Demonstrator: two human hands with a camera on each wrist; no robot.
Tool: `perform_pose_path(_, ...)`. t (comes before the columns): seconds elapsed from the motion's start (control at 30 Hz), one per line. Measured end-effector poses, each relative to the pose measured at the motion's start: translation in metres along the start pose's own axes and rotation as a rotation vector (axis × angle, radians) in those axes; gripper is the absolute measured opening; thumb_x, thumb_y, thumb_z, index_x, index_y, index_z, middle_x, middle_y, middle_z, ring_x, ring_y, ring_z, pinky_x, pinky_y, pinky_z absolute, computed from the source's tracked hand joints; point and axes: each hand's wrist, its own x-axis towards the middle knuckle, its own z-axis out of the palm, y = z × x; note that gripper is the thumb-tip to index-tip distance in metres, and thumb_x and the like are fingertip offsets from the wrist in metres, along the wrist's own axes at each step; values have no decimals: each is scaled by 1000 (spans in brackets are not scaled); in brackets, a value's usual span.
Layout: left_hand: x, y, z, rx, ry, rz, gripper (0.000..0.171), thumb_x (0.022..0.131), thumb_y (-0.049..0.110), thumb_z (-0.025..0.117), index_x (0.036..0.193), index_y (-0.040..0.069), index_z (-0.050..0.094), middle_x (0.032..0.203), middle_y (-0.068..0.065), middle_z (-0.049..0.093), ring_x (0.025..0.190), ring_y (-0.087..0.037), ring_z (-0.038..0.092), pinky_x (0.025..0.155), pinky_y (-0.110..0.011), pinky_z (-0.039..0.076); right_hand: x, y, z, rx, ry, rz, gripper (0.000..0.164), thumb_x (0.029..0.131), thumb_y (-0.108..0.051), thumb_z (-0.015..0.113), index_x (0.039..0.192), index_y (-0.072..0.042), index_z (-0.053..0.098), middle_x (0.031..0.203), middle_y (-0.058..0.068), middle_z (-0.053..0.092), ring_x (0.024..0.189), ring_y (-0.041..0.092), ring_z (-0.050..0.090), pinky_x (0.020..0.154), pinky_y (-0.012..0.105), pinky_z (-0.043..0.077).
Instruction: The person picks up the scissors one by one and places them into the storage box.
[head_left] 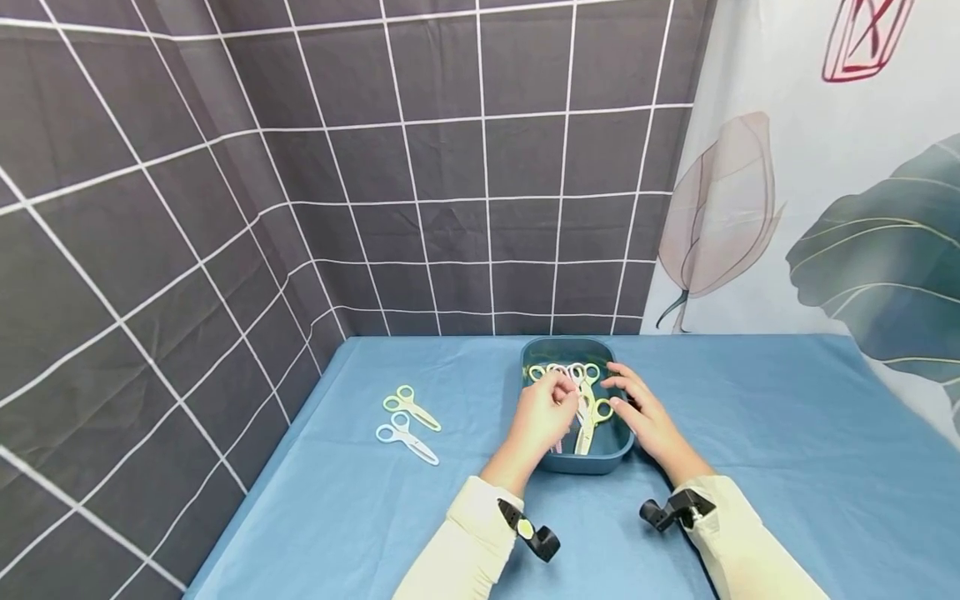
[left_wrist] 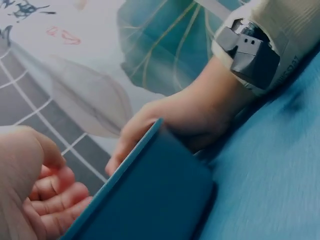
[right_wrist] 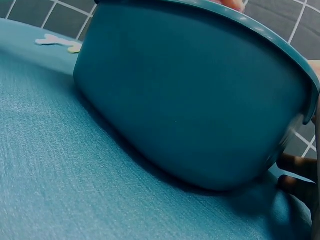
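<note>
A dark teal bin (head_left: 588,464) holds several pastel scissors, among them a yellow pair (head_left: 588,425) lying lengthwise. My left hand (head_left: 542,412) reaches over the near left side, its fingers bent together low over the scissors; I cannot tell if they pinch a pair. In the left wrist view its curled fingertips (left_wrist: 62,202) show beside the bin wall (left_wrist: 155,185). My right hand (head_left: 648,421) rests at the bin's right rim with fingers spread and loosely extended. The right wrist view has the bin's outer wall (right_wrist: 190,100) filling the middle, fingers (right_wrist: 297,170) at its right side.
Left of the bin, green-yellow scissors (head_left: 411,406) and pale blue-white scissors (head_left: 408,439) lie side by side on the blue cloth (head_left: 315,517). A dark grid-patterned curtain (head_left: 450,167) stands behind and left; a leaf-printed white sheet (head_left: 750,275) hangs at the right.
</note>
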Motion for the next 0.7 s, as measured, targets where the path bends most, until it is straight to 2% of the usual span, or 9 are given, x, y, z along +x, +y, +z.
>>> perform_pose_path(0.13,0,-8,-17,-48,81,80,6,82,8,58,83,13,60,62,8,52,49,-1,49,48,-18,43,1,-1,0,-4,-4,7,24,89,5,48,112,-1,55,139,25,32,127,44,26,92,12,24)
perform_pose_path(0.23,1,-14,-31,-54,112,79,6,81,7,59,83,12,60,63,6,53,51,-3,48,49,-20,42,0,0,0,2,-10,12,25,89,5,48,112,-2,55,139,25,32,128,44,25,93,11,22)
perform_pose_path(0.4,6,-26,-57,7,125,-38,3,81,12,60,84,11,61,66,4,55,55,-7,51,53,-24,44,-1,2,0,2,-15,9,25,89,5,48,112,-1,55,139,26,31,128,45,24,93,10,21)
perform_pose_path(0.7,7,-51,-104,168,241,-212,6,82,19,59,81,13,60,68,2,55,60,-14,52,57,-30,44,-2,0,-2,-13,-13,31,24,90,3,49,113,-1,55,140,23,31,129,43,24,94,13,22)
